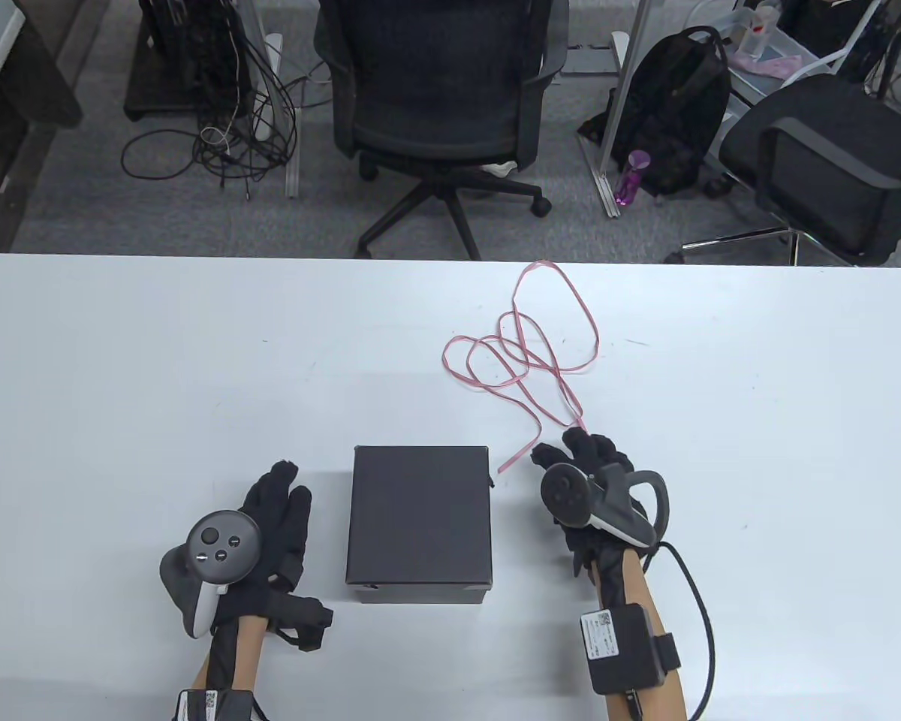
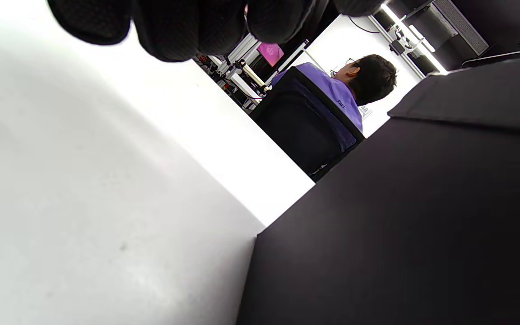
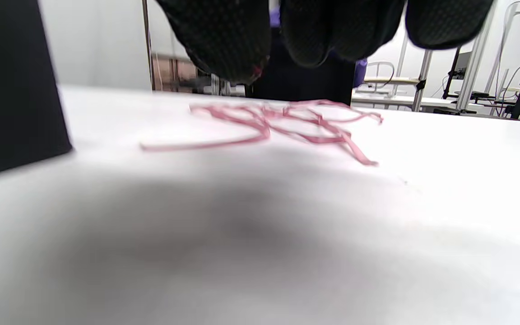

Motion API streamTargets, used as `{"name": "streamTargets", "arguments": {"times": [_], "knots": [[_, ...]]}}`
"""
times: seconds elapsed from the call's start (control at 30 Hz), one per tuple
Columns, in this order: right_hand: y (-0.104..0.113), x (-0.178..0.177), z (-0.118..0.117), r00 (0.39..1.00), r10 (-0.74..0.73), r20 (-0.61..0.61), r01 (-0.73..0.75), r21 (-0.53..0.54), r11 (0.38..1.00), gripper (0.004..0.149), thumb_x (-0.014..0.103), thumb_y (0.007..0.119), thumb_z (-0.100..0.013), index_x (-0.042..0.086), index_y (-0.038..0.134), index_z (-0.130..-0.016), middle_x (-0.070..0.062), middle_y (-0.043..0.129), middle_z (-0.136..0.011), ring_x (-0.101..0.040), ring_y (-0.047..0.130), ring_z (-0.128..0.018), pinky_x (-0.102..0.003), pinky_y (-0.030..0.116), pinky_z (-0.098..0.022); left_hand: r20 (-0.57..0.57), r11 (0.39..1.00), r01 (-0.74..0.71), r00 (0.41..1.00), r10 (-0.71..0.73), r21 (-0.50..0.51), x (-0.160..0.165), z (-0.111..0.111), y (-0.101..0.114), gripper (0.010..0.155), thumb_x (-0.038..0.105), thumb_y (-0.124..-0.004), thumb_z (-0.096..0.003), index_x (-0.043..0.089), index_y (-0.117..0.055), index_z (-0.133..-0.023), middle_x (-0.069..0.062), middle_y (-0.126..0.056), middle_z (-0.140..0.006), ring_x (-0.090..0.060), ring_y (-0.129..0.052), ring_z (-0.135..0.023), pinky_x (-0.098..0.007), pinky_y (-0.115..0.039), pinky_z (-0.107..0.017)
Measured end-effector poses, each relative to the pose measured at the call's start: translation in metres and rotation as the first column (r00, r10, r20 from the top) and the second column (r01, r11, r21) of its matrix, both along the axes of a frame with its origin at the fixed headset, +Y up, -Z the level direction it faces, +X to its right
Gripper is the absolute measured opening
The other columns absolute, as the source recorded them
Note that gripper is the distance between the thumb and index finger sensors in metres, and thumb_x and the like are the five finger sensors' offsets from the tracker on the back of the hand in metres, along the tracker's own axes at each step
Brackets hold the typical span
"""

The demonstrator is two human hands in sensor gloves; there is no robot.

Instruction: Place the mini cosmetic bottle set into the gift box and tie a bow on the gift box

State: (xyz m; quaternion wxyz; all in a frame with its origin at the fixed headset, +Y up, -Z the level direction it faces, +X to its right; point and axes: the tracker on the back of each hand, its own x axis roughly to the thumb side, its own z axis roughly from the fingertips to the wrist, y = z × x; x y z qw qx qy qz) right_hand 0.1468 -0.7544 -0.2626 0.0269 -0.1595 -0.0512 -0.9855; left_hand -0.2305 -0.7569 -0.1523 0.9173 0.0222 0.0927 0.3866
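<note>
**Ribbon just ahead of the right hand, box closed between the 2 hands**

The thin pink ribbon (image 1: pixel 529 353) is seen lying loose in several loops on the white counter (image 1: pixel 120 375), stretching away from the person toward the far edge. Its near strands run down to the right hand (image 1: pixel 589 492), whose gloved fingertips (image 1: pixel 574 443) sit at or on 1 strand; whether the strand is actually pinched cannot be told, as the fingers look only loosely bent. A free ribbon end lies just beside the box's far right corner. The right hand is clearly nearer to the ribbon, so the next reach is judged to be forward and slightly left from it.

The matte black rectangular gift box (image 1: pixel 419 522) stands between the 2 hands with its lid on, its long axis pointing away from the person. Its contents are hidden, and no cosmetic bottles are visible anywhere.

The left hand (image 1: pixel 266 526) rests flat beside the box's left side, fingers relaxed and together, nothing held.
</note>
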Motion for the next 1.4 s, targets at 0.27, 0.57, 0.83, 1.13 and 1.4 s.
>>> {"name": "streamTargets", "arguments": {"times": [0.27,0.57,0.83,1.13,1.4], "knots": [[-0.028,-0.032,-0.053,0.949,0.314,-0.007,-0.314,-0.016,0.949,0.058,0.016,0.076,-0.053,0.030,0.052,-0.103,-0.033,0.036,-0.112,-0.055,0.041,-0.089,-0.068,0.051,-0.063,-0.013,1.000,-0.022,1.000,0.022,-0.019,-0.006,-0.004,-0.003,0.063,0.048,-0.053,-0.0631,0.011,-0.054,-0.115,-0.027,-0.060,-0.112,-0.053,-0.075,-0.091,-0.066,-0.071,-0.064],[-0.034,-0.035,-0.067,0.912,0.408,0.027,-0.409,0.077,0.909,0.041,0.024,0.079,-0.049,0.007,0.075,-0.087,-0.023,0.053,-0.109,-0.051,0.047,-0.090,-0.069,0.052,-0.064,-0.004,0.999,-0.029,1.000,0.029,-0.024,-0.006,-0.009,-0.003,0.064,0.048,-0.053,-0.0631,0.010,-0.053,-0.115,-0.027,-0.059,-0.112,-0.053,-0.075,-0.091,-0.066,-0.070,-0.064],[0.001,0.000,-0.045,0.975,-0.187,0.116,0.171,0.134,0.976,0.033,0.024,0.073,-0.053,0.001,0.080,-0.075,-0.027,0.058,-0.105,-0.057,0.045,-0.092,-0.070,0.050,-0.065,0.016,0.998,-0.060,0.998,0.060,0.023,-0.001,-0.009,0.005,0.065,0.048,-0.053,-0.0633,0.009,-0.049,-0.116,-0.028,-0.055,-0.113,-0.054,-0.071,-0.093,-0.067,-0.069,-0.065],[0.050,0.031,0.026,0.561,-0.822,0.096,0.782,0.264,0.565,0.033,0.018,0.070,-0.054,-0.005,0.078,-0.077,-0.037,0.061,-0.102,-0.063,0.055,-0.088,-0.072,0.051,-0.062,0.062,0.988,-0.116,0.992,0.110,0.101,0.006,-0.005,0.022,0.065,0.048,-0.053,-0.0634,0.009,-0.049,-0.116,-0.028,-0.055,-0.113,-0.054,-0.071,-0.094,-0.067,-0.069,-0.065],[0.053,0.036,0.060,-0.128,-0.992,0.003,0.981,0.149,-0.127,0.034,0.019,0.066,-0.059,-0.002,0.070,-0.086,-0.039,0.063,-0.102,-0.062,0.065,-0.086,-0.073,0.056,-0.061,0.077,0.978,-0.147,0.988,0.137,0.147,0.006,-0.002,0.032,0.065,0.048,-0.053,-0.0634,0.010,-0.050,-0.116,-0.027,-0.055,-0.114,-0.054,-0.070,-0.095,-0.068,-0.068,-0.066]]}}
